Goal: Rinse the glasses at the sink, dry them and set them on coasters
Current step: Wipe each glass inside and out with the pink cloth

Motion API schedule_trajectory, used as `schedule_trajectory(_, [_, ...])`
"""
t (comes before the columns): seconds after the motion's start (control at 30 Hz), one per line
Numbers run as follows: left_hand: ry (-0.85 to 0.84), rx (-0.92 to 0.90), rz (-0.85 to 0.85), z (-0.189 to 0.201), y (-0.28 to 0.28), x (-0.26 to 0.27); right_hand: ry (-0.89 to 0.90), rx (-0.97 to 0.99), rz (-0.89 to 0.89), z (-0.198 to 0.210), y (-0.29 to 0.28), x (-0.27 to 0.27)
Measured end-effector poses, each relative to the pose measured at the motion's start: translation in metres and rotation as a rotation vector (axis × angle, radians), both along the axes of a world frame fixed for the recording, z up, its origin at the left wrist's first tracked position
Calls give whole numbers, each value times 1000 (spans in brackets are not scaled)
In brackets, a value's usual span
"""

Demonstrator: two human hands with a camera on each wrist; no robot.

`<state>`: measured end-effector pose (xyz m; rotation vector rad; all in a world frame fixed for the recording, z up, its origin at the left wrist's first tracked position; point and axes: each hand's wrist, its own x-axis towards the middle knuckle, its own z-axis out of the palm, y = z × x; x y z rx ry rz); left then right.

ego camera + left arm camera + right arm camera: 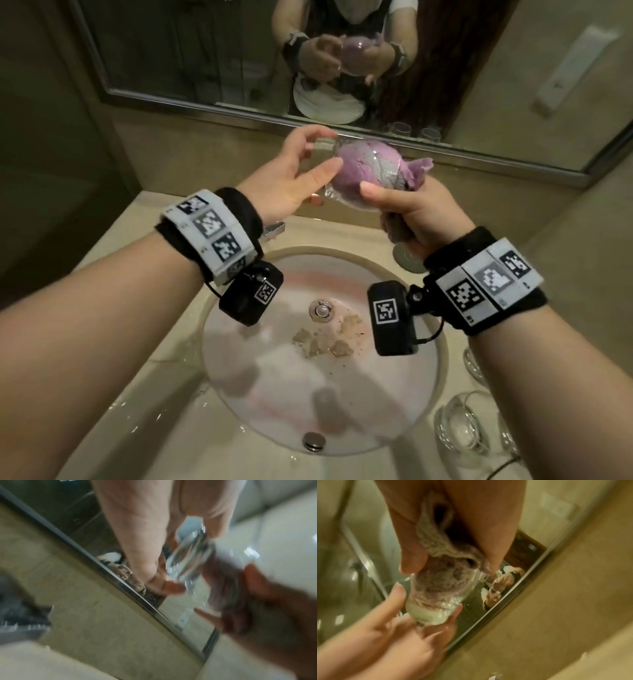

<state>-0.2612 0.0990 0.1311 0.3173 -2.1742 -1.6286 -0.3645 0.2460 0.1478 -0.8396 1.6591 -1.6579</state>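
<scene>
**Q:** Where was the glass, and how did you have it?

**A:** I held the glass point(346, 171) on its side in the air above the sink point(442, 346), between the basin and the mirror point(191, 99). My left hand point(291, 178) was at the base end, fingers spread and fairly straight, tips touching the glass rather than wrapped round it. My right hand point(407, 212) was closed on the purple cloth point(363, 168), which was stuffed inside the bowl, thumb pressed against the outside near the rim. Drying step, as I judged it.

**Q:** Main risk?

**A:** A slip. The left fingers point(397, 599) only propped the base; if the glass was wet there, twisting the cloth could have spun it out of that loose support and down into the basin. I also judged that too much outward push from the packed cloth against thin glass could crack it.

**Q:** Anything else nearby?

**A:** Other glasses point(462, 425) stood on the counter at my right, near the forearm. A careless elbow when carrying this one across could have knocked them. I could not see any coasters, so where the glass would go was uncertain.

**Q:** Left wrist view?

**A:** Too blurred to confirm the contact points.
</scene>
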Motion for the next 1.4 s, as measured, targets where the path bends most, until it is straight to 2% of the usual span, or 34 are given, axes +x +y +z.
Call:
schedule_trajectory(0.07, [-166, 396, -53, 6, -2, 4, 155, 42, 23, 2, 3, -4])
schedule_trajectory(0.1, [-232, 539, -82, 9, -2, 6, 227, 61, 43, 2, 3, -5])
schedule_trajectory(0.13, [-272, 614, -119, 9, -2, 5, 291, 75, 69, 2, 2, -5])
schedule_trajectory(0.17, [-298, 614, -125, 9, -2, 2, 356, 96, 92, 2, 1, -5])
schedule_trajectory(0.23, [-310, 474, -20, 5, 5, -7, 447, 142, 124, -2, -1, -6])
schedule_trajectory(0.33, [-250, 190, 165, -1, 11, -12, 260, 167, 174, -4, 0, -7])
schedule_trajectory(0.4, [-171, -72, 138, -6, 8, -10, 54, 141, 129, -7, 2, -9])
schedule_trajectory(0.47, [-72, -222, 42, -6, 6, -5, -142, 59, 55, -12, 1, -17])
schedule_trajectory(0.53, [-4, -323, 5, -4, 4, -3, -168, 41, 27, -12, -1, -20])
schedule_trajectory(0.6, [20, -341, -20, 0, 1, -2, -103, 40, 54, -9, 1, -22])
schedule_trajectory(0.67, [-4, -261, -93, 3, -2, -1, -53, 41, 69, -7, 4, -23])
schedule_trajectory(0.73, [-55, 75, -110, 7, -1, 0, 67, 73, 96, -2, 5, -18])
schedule_trajectory(0.8, [-175, 393, -64, 12, 3, 0, 209, 98, 133, 2, 3, -11])
schedule_trajectory(0.87, [-303, 440, -79, 10, 5, -3, 267, 87, 143, 1, 0, -6])
schedule_trajectory(0.97, [-208, 296, 78, 3, 9, -8, 231, 106, 170, 0, -1, -4])
schedule_trajectory(1.03, [-85, -68, 172, -2, 7, -7, 81, 87, 146, -2, -1, -11])
schedule_trajectory(1.1, [35, -406, 127, -6, 1, -1, -13, 62, 127, -6, -1, -17])
schedule_trajectory(1.17, [51, -536, 44, -8, -6, 5, -20, 62, 136, -11, 0, -18])
schedule_trajectory(1.23, [20, -613, 23, -10, -9, 8, 22, 107, 174, -8, 3, -19])
schedule_trajectory(1.3, [11, -594, 36, -12, -5, 8, 81, 145, 192, -1, 5, -17])
schedule_trajectory(1.4, [27, -270, 52, -15, 2, 9, 126, 140, 189, 8, 4, -10])
